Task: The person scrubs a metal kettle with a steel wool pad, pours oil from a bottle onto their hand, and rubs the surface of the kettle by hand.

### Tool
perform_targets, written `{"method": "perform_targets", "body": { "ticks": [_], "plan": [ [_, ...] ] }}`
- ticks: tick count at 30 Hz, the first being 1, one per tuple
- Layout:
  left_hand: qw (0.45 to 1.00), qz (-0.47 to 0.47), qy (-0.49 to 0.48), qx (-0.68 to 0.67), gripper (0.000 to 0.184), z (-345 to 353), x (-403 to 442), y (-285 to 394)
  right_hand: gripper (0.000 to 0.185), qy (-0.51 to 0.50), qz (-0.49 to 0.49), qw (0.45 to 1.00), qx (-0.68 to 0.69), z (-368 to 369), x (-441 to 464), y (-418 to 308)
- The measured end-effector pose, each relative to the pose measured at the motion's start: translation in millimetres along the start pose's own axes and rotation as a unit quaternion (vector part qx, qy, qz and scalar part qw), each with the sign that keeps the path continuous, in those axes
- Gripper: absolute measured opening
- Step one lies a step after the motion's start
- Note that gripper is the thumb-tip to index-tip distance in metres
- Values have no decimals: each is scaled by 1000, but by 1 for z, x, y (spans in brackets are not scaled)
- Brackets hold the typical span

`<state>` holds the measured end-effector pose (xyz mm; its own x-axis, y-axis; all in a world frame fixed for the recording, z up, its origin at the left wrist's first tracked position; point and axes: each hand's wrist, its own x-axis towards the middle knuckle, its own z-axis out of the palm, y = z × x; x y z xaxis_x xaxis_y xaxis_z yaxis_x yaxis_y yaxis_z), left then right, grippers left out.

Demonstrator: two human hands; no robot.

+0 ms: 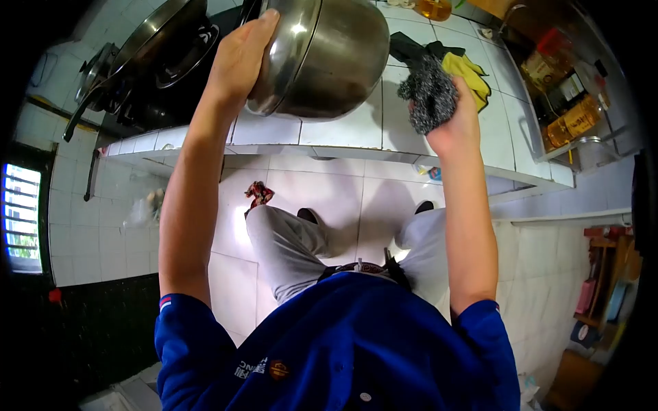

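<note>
Pot (336,58): metal, round-sided, tilting over the front of the tiled counter (343,133); whether its underside is touching the tiles cannot be told.

Left hand (241,61): gripping the Pot's left side, thumb showing, most other fingers hiding from view.

Right hand (460,122): curling around a grey scrubber (430,96), well filled by it, and holding it just beside the Pot, apart from its wall.

Cloths: a yellow cloth (473,74) lying just behind the right hand; a dark cloth (410,49) lying behind the scrubber, between it and the Pot.

Cookware: one wok (147,38), sitting on the left, its handle pointing toward the person.

Floor: one red patterned cloth (258,194), lying near the left leg.
</note>
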<state>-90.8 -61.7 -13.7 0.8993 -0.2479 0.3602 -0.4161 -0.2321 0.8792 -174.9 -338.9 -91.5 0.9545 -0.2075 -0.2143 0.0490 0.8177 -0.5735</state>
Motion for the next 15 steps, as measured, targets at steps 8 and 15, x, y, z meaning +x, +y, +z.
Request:
{"method": "perform_targets", "body": {
  "ticks": [8, 15],
  "plan": [
    [995, 5, -84, -58, 52, 11, 16, 45, 38, 39, 19, 999, -5, -37, -8, -5],
    [983, -163, 31, -84, 53, 11, 47, 46, 41, 74, 33, 997, -8, -26, -17, -20]
  ]
}}
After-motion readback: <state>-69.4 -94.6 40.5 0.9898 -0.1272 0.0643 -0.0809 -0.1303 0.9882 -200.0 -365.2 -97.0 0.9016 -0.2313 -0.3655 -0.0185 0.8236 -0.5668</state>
